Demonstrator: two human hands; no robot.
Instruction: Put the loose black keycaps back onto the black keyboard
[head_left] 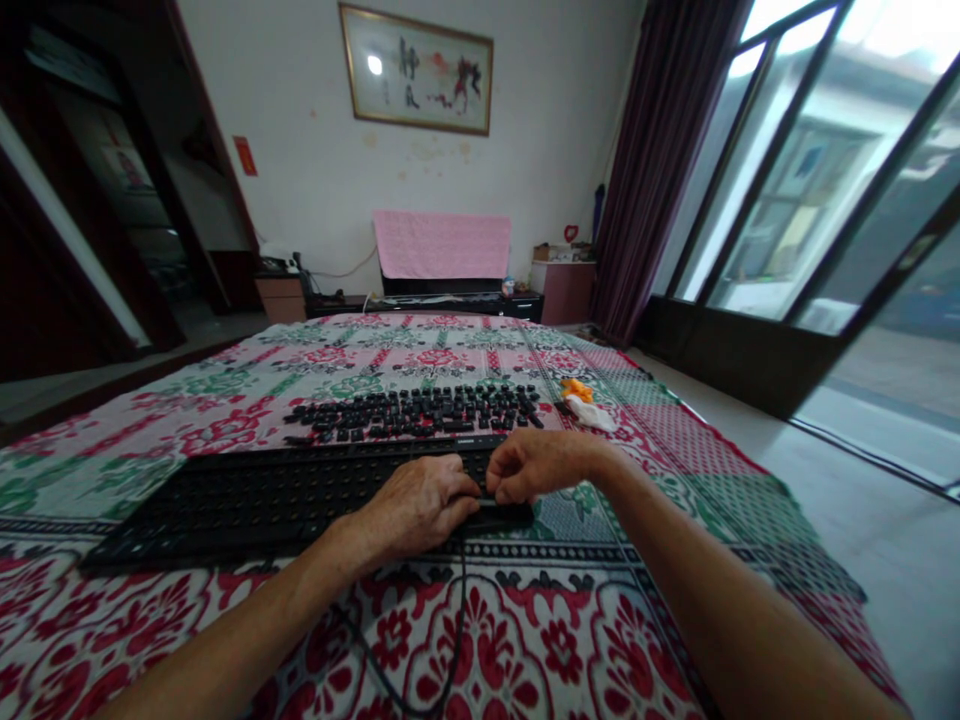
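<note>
Detail work is apparently being done on the keyboard (262,500) — the left hand (424,502) and right hand (541,464) are pinched, on what cannot be told — steady bracing seems required next.

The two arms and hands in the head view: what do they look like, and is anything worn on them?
Both are human: the left hand and right hand show no gloves or watch. The left forearm and right forearm taper toward the hands, with no sleeves visible.
</note>
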